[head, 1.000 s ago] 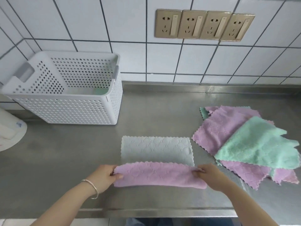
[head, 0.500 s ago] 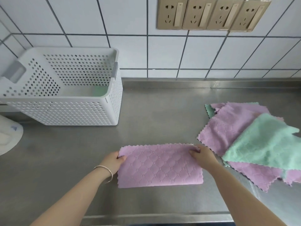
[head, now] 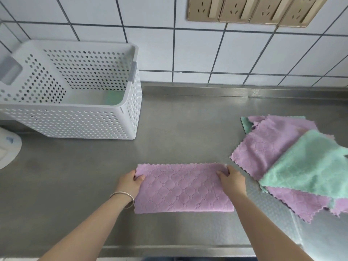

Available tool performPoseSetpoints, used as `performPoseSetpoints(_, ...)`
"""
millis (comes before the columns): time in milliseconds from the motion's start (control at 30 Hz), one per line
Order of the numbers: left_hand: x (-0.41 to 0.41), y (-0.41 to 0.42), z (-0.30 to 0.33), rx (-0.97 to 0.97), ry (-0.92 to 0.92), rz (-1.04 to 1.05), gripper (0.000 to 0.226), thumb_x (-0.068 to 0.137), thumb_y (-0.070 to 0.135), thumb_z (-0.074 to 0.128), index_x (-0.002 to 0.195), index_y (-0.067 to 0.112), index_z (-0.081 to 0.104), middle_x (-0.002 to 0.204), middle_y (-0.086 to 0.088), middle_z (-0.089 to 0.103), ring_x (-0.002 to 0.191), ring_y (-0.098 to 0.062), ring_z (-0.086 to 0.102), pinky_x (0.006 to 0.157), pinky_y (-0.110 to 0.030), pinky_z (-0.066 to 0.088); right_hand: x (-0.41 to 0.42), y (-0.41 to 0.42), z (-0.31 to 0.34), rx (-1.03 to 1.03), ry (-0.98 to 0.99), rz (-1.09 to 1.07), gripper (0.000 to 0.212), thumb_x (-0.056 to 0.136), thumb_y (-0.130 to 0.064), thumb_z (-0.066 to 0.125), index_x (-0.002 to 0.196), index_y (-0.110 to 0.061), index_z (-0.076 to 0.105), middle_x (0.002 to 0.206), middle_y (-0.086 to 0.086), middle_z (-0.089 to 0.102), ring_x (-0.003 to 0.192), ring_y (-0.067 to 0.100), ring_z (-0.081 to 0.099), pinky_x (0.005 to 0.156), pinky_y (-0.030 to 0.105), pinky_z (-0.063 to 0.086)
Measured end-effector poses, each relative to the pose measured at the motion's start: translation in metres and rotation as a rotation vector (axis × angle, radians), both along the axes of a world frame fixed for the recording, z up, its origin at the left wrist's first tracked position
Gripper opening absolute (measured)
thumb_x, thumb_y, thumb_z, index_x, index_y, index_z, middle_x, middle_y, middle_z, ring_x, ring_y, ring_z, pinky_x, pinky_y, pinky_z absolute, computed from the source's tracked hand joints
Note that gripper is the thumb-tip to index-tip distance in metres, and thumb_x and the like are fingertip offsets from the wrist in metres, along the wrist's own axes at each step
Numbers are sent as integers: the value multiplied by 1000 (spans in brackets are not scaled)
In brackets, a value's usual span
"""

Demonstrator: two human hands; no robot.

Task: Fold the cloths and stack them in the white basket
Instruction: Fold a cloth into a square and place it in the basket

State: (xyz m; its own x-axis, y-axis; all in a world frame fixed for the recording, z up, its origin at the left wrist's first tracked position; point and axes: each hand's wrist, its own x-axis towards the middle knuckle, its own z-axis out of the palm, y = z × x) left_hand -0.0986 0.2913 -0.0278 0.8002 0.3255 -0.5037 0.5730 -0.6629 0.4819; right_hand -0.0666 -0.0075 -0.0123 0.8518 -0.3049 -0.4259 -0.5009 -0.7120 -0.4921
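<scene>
A purple cloth [head: 183, 187], folded in half into a wide rectangle, lies flat on the steel counter [head: 188, 129] in front of me. My left hand [head: 130, 182] pinches its far left corner and my right hand [head: 230, 180] pinches its far right corner. The white perforated basket [head: 130, 113] stands at the back left, and a bit of green cloth [head: 114, 97] shows on its floor. A loose pile of unfolded purple cloths [head: 267, 146] and a green cloth [head: 308, 162] lies to the right.
A white rounded object [head: 7, 147] sits at the left edge below the basket. The tiled wall with a row of gold sockets [head: 248, 10] rises behind the counter. The counter's front edge [head: 169, 250] runs just below the folded cloth.
Both hands carried the cloth's near edge away from me onto the far edge, covering the pale underside. The cloth now lies folded in half and flat, hands at its far corners.
</scene>
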Motion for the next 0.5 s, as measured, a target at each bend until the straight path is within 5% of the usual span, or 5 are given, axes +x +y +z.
performPoseSetpoints(100,-1,-1,-1,140,-1,-38,26,91,35,51,78,13,49,93,-16,66,85,-33,58,73,-35,45,-1,1,0,-1,-29,-58,21,90,-24,58,99,-6,54,92,12,60,97,32,57,70,29,35)
performPoseSetpoints(267,-11,-10,3,291,-199,87,35,76,39,70,82,11,50,87,-13,58,82,-35,57,66,-39,45,-13,-4,-1,36,-114,-216,37,85,-29,64,110,-5,48,110,12,55,97,30,55,80,39,44)
performPoseSetpoints(367,-20,-31,0,424,-418,-177,36,73,43,58,97,16,55,99,-10,61,92,-31,53,73,-40,47,-23,-5,-2,-3,-34,-218,38,88,-33,59,112,-5,49,115,11,52,101,29,53,81,38,41)
performPoseSetpoints(500,-23,-81,-10,415,-339,-721,53,78,50,38,122,26,53,129,3,58,125,-21,37,101,-49,23,-35,-7,-3,-99,89,-183,39,90,-35,49,117,-7,52,122,11,48,112,29,47,93,38,38)
